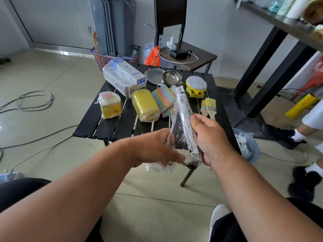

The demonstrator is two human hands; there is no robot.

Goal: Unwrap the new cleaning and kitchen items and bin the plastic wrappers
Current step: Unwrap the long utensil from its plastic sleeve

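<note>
Hands meet above the near edge of the slatted black table (97, 126). The right hand (212, 139) grips a long packet (183, 116) of clear plastic, thumb on top and fingers curled round its lower half. The left hand (157, 149) pinches the loose crinkled wrap (160, 165) at the packet's bottom end, where a dark tip pokes out. The packet is held tilted, its top leaning away over the table; inside shows something dark beside a white printed strip, but what it is cannot be told.

Bare table lies along the near edge and the left corner. Farther back stand a small wrapped sponge pack (110, 107), a wrapped yellow sponge (146, 108), striped cloths (163, 100), a long white box (124, 76) in film, a metal scoop (153, 75), a ladle bowl (172, 79), a round glittery scrubber (196, 86) and two paint brushes (208, 107) near the right edge. Just off the table's right side on the floor sits a bin (248, 145) lined with plastic, wrappers inside. Another person's feet (286, 137) stand beyond it. Cables (35, 100) loop on the floor at left.
</note>
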